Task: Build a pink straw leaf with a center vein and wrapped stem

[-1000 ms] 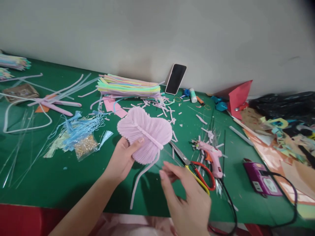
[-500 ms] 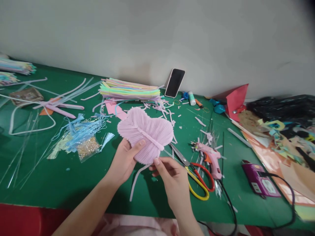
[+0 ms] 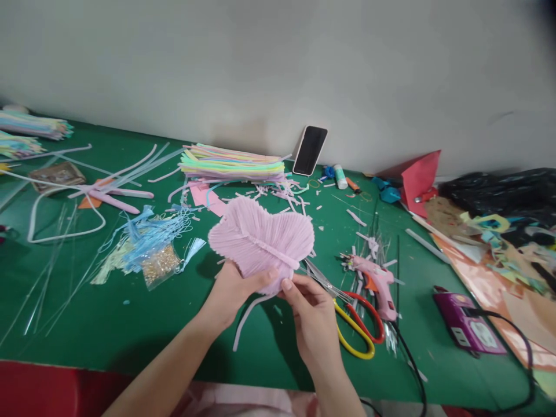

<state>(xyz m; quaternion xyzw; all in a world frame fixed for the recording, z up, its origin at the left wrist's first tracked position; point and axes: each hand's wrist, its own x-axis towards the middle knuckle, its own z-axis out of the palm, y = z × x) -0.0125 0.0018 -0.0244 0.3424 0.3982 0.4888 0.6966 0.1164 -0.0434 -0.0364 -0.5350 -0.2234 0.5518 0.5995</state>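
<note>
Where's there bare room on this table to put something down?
The roomiest patch of green table lies nearer than the bead bag, between the clear strands and left forearm. A smaller one separates the pink glue gun from the purple box. It's crowded around the glue gun, with scissors and clippings, and around the fuzzy-stick bundle.

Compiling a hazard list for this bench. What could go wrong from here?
1. The right hand appears close to the scissors, so it might knock them.
2. A loose tail hangs from the lilac piece and could snag.
3. The glue gun lies among scraps; if hot, which can't be seen, it might scorch them.
</note>
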